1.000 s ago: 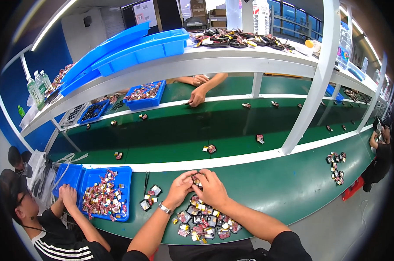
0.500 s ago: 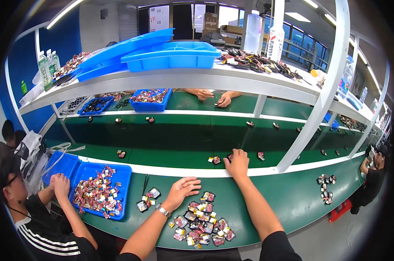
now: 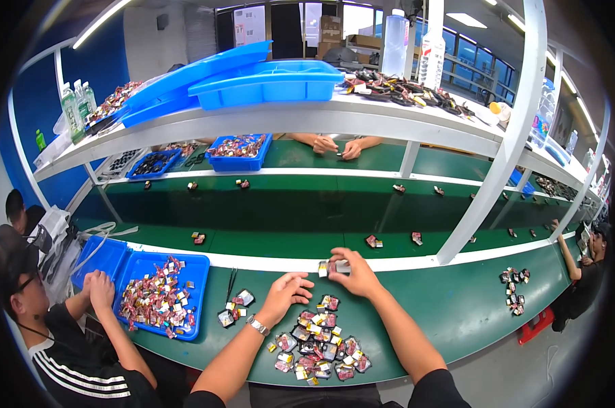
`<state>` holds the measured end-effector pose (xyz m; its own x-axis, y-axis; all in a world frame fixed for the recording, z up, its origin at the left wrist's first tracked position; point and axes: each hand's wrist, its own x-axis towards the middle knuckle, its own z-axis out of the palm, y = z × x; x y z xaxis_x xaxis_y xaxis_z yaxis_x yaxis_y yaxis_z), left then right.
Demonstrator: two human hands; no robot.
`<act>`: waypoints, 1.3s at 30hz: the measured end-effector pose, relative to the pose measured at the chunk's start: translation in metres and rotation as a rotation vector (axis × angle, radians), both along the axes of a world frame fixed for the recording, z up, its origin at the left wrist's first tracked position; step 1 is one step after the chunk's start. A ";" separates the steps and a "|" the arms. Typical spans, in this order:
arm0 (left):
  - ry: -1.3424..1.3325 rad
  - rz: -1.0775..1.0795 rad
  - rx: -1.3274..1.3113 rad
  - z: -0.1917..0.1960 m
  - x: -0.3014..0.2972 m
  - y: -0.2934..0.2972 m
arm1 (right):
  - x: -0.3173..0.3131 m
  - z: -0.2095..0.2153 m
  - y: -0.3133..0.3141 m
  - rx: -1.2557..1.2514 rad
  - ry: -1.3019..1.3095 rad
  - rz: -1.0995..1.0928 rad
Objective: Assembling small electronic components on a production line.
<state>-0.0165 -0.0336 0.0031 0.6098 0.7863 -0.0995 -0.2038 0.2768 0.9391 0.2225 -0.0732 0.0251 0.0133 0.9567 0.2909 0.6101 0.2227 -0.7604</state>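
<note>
My right hand (image 3: 355,272) is closed on a small electronic module (image 3: 324,269) just in front of the white rail; fingers cover part of it. Facing it, my left hand (image 3: 286,297) has loosely bent fingers set apart, with nothing visible in them. Below both hands lies a pile of similar modules (image 3: 319,345), with black rims, reddish parts and white-and-yellow blocks. To the left of my left wrist are several more modules (image 3: 235,309) and dark tweezers (image 3: 231,284).
A co-worker sits at left by a blue tray (image 3: 202,299) full of small parts. Beyond the white rail (image 3: 273,262), a green conveyor belt (image 3: 267,239) carries scattered modules. A white post (image 3: 494,156) and shelf (image 3: 287,121) stand ahead. More modules (image 3: 513,289) lie at right.
My right hand has drawn back from the belt over the rail, bringing a module toward my left hand. Belt modules appear shifted slightly right. A far-right co-worker's arm now reaches toward the belt.
</note>
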 end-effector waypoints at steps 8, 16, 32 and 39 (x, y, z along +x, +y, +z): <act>-0.033 -0.339 -0.096 -0.002 -0.003 0.006 | -0.029 0.034 -0.038 0.056 -0.069 0.321; -0.120 -0.185 -0.117 0.005 0.001 -0.003 | -0.044 0.007 -0.041 0.289 -0.227 0.158; -0.098 -0.316 0.019 -0.004 -0.002 0.001 | -0.052 0.007 -0.037 0.231 -0.209 0.101; -0.024 -0.286 -0.034 0.001 0.002 -0.002 | -0.049 0.008 -0.042 0.171 -0.180 0.138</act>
